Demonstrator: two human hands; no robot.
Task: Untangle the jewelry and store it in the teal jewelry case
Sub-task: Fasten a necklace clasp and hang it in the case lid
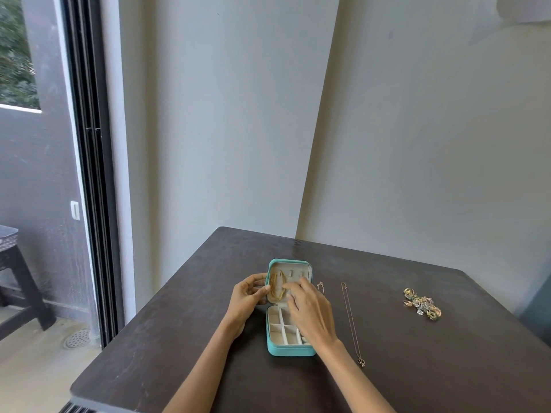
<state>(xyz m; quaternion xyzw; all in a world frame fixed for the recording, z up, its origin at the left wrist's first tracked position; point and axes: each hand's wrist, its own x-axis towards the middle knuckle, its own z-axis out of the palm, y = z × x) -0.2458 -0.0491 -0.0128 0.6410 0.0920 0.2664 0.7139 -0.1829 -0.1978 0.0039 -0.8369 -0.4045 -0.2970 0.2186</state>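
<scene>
From the head camera I see the teal jewelry case lying open on the dark tabletop, lid tipped back on the far side and the divided cream tray nearest me. My left hand grips the left edge of the lid, its fingers curled round the rim and the thumb pressed against the lining. A gold chain necklace lies looped against the lid's lining, just right of those left fingers. My right hand reaches in over the tray, its fingers bent at the chain's right side; whether they pinch the chain or only touch it, I cannot tell. Beside the right fingers, on their right, a thin chain peeks out from behind the hand. Farther right, a long fine necklace with a small pendant lies stretched out straight on the tabletop. Well apart to the right of both hands rests a tangled cluster of earrings.
</scene>
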